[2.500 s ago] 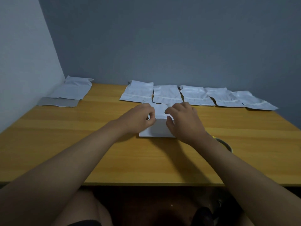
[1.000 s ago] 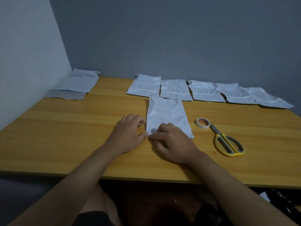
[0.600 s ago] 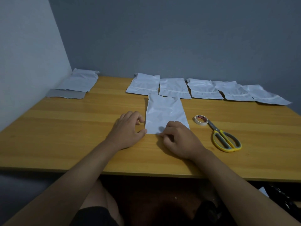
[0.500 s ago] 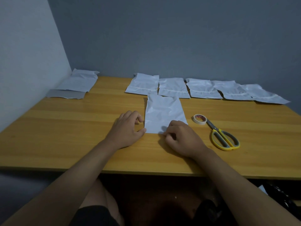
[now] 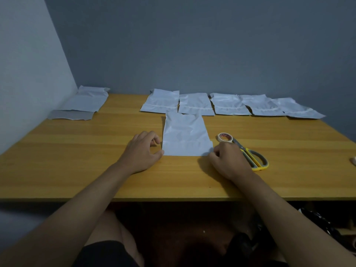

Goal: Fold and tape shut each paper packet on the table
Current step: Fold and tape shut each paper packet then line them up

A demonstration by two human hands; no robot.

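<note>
A white paper packet (image 5: 185,135) lies flat in the middle of the wooden table (image 5: 77,160), with a narrow folded strip along its near edge. My left hand (image 5: 142,151) rests at the packet's near left corner, thumb tip pressing on it. My right hand (image 5: 229,160) sits at the near right corner, its curled fingers on the end of the fold. A small roll of tape (image 5: 225,137) lies just right of the packet. Several more white packets (image 5: 229,105) form a row along the back.
Yellow-handled scissors (image 5: 252,157) lie beside my right hand, blades pointing at the tape. Two more packets, one white (image 5: 86,100) and one grey (image 5: 71,115), lie at the back left by the wall. A small pale object (image 5: 353,160) shows at the right edge.
My right hand has slid rightwards along the packet's near folded edge, from its middle to the right corner. My left hand has stayed at the left corner.
</note>
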